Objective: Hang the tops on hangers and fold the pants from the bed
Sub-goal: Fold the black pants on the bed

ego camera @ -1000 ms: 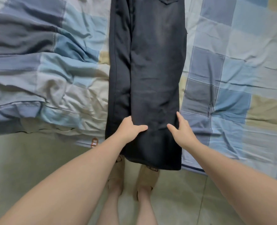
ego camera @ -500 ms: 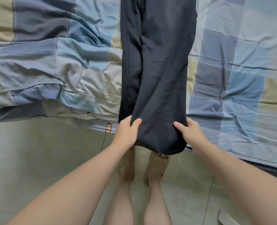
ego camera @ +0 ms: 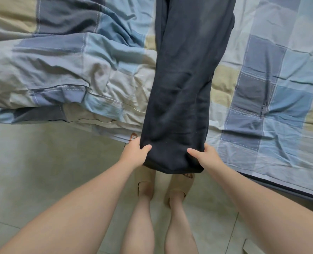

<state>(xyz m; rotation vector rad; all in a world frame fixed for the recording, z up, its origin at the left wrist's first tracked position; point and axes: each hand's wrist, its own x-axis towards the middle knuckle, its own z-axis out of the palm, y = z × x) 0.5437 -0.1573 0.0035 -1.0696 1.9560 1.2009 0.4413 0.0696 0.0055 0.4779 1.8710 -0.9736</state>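
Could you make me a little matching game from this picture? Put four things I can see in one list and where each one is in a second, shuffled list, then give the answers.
Things:
1. long dark navy fabric pants
2. left hand
3. rumpled blue, grey and beige checked quilt
4. pair of beige slide sandals

Places:
A. on the pale tiled floor, on the person's feet
B. bunched up on the bed, left of the pants
C. lying lengthwise across the bed, leg ends hanging over its edge
D. gripping the left corner of the pants' leg ends, opposite the right hand

Pairs: 1-C, 2-D, 3-B, 4-A
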